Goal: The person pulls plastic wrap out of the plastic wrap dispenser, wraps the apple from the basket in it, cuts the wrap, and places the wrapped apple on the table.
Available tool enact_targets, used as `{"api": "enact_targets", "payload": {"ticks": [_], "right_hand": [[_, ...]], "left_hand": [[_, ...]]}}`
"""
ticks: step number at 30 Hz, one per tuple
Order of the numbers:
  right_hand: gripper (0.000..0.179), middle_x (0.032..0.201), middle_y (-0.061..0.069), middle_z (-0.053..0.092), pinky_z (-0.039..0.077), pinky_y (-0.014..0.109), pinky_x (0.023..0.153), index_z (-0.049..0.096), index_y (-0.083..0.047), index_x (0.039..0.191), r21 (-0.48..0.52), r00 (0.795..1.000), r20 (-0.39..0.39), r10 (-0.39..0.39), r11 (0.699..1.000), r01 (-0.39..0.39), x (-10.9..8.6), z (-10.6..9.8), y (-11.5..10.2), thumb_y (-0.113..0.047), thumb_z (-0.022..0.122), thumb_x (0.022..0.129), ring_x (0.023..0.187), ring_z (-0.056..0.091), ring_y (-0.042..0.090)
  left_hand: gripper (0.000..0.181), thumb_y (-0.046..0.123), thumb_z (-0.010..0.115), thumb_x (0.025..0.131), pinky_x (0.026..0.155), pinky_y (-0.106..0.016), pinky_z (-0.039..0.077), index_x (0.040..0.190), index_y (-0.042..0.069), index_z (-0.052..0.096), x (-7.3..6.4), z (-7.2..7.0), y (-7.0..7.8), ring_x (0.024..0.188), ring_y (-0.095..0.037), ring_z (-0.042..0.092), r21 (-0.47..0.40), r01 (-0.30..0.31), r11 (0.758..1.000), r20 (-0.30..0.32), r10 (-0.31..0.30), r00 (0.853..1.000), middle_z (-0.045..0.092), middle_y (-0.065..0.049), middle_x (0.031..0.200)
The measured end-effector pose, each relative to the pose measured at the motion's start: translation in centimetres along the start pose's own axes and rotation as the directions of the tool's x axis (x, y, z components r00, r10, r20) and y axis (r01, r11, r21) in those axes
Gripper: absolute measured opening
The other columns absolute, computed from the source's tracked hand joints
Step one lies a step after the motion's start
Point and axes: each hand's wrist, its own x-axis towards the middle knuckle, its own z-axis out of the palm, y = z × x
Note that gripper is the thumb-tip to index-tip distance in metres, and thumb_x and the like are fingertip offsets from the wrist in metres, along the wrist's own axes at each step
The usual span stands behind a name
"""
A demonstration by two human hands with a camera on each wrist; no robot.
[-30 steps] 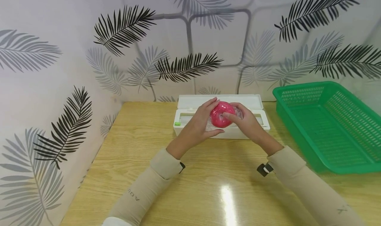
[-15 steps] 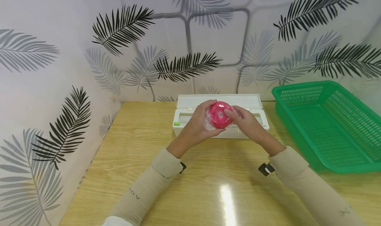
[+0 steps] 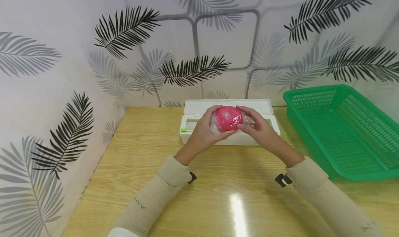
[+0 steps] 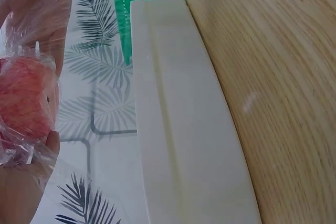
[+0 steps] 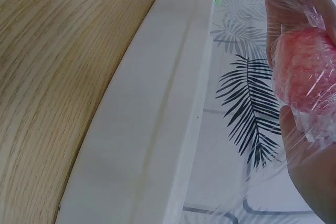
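Note:
A pinkish-red apple [image 3: 229, 119] wrapped in clear cling film [image 3: 214, 125] is held between both hands above the white cling film dispenser [image 3: 202, 140]. My left hand [image 3: 204, 131] grips its left side, thumb below and fingers above. On the right, my right hand [image 3: 262, 129] holds it with the thumb at its lower right and fingers at the upper right edge. Loose, crumpled film gathers by the right palm. The wrist views show the streaked apple [image 4: 26, 98] under creased film, and the film stretches around the apple [image 5: 304, 69] towards the wrist.
The dispenser's lid [image 3: 227, 106] stands open at the back, with a green slider [image 3: 184, 130] at its left front. A green plastic basket [image 3: 352, 143] stands on the right of the wooden table [image 3: 218, 195]. A leaf-patterned wall [image 3: 174, 32] rises behind.
The apple has turned in my hands, its dimple now nearer the top. My right thumb has moved off the dimple to the lower right side. The dispenser and basket stay in place.

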Motion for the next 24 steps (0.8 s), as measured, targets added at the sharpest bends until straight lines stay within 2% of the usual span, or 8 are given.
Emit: {"api": "enact_targets", "payload": {"ticks": [4,9,13,17,21,24], "right_hand": [[0.057,0.136,0.008,0.039,0.050,0.028,0.086,0.034,-0.015,0.141,0.022,1.000,0.016,0.001,1.000,-0.001,-0.2,0.1,0.2,-0.011,0.060,0.091,0.119,0.044,0.027],[0.065,0.138,0.010,0.035,0.050,0.030,0.085,0.026,-0.011,0.144,0.057,0.999,0.029,0.036,0.998,-0.038,-0.2,0.4,0.1,-0.005,0.062,0.089,0.120,0.044,0.029],[0.071,0.140,0.013,0.033,0.048,0.032,0.089,0.022,-0.007,0.144,0.019,0.998,0.036,0.057,0.998,-0.057,-0.3,0.9,-1.1,-0.003,0.064,0.087,0.121,0.043,0.030],[0.075,0.143,0.013,0.030,0.043,0.039,0.096,0.020,-0.006,0.144,-0.036,0.998,0.033,0.052,0.998,-0.051,-0.5,1.4,-2.4,-0.004,0.066,0.085,0.126,0.039,0.030],[0.076,0.143,0.012,0.030,0.039,0.046,0.098,0.020,-0.006,0.144,-0.033,0.999,0.025,0.045,0.998,-0.044,-0.5,1.6,-2.5,-0.003,0.067,0.084,0.128,0.036,0.029],[0.076,0.141,0.012,0.033,0.040,0.047,0.098,0.021,-0.007,0.143,-0.016,0.999,0.016,0.045,0.999,-0.045,-0.4,1.7,-2.0,-0.003,0.068,0.083,0.127,0.037,0.029]], "left_hand": [[0.080,0.034,0.081,0.070,0.084,-0.028,0.051,0.136,0.018,0.038,-0.1,-0.1,0.0,0.109,-0.017,0.052,-0.048,0.073,0.996,0.009,-0.073,0.997,0.047,0.000,0.127],[0.079,0.043,0.077,0.072,0.084,-0.028,0.050,0.137,0.022,0.038,-0.1,-0.2,-0.1,0.108,-0.016,0.052,-0.041,0.149,0.988,0.020,-0.148,0.989,0.049,0.000,0.126],[0.073,0.047,0.073,0.076,0.084,-0.027,0.050,0.135,0.022,0.040,-0.1,-0.2,0.0,0.109,-0.016,0.053,-0.068,0.176,0.982,0.027,-0.174,0.984,0.052,-0.001,0.124],[0.067,0.048,0.070,0.078,0.083,-0.028,0.051,0.133,0.020,0.043,-0.1,-0.3,0.1,0.107,-0.016,0.055,-0.062,0.188,0.980,0.025,-0.187,0.982,0.055,-0.002,0.122],[0.063,0.049,0.067,0.081,0.082,-0.027,0.051,0.132,0.019,0.045,0.0,-0.3,0.3,0.105,-0.014,0.056,-0.033,0.207,0.978,0.024,-0.206,0.978,0.057,-0.003,0.119],[0.062,0.051,0.065,0.082,0.081,-0.026,0.051,0.131,0.018,0.046,0.1,-0.3,0.4,0.102,-0.013,0.057,-0.035,0.235,0.971,0.035,-0.234,0.972,0.058,-0.001,0.117]]}}
